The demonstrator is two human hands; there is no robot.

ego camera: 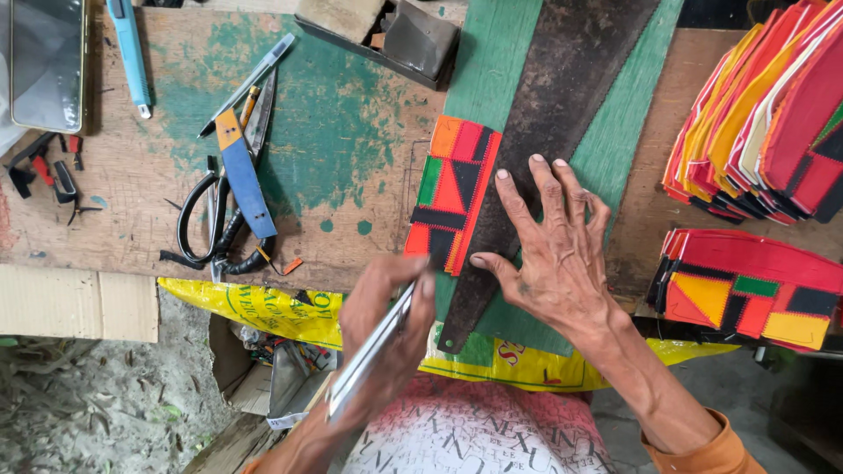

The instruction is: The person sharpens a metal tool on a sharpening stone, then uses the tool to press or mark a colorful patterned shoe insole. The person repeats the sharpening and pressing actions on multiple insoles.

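Workbench (351, 132) – bare wood with worn green paint – ran under both hands and out past the fingertips. A green board (628, 114) lay on it beneath the right hand (553, 254). On that board a long rusty saw blade (544, 114) stretched from below the right palm away past the fingertips; the right hand lay flat on it, fingers spread apart, pressing down, gripping nothing. Stacked patchwork pieces (764, 114), red and yellow, sat well off to the right of that hand, with a second pile (746, 294) nearer its wrist. A yellow plastic sack (263, 307) hung over the bench edge beside the left hand (386, 316). The patchwork strip (452, 193) – red, orange, green and black – lay just left of the right fingers, against the blade's edge and directly beyond the left hand's knuckles. Left hand was closed tight around a slim metal cutter (369, 355), its tip at the strip's near end. Black-handled scissors (219, 219) and a blue utility knife (244, 180) lay well left of the left hand. A phone (46, 61) lay farther off still, at the bench's far left corner.
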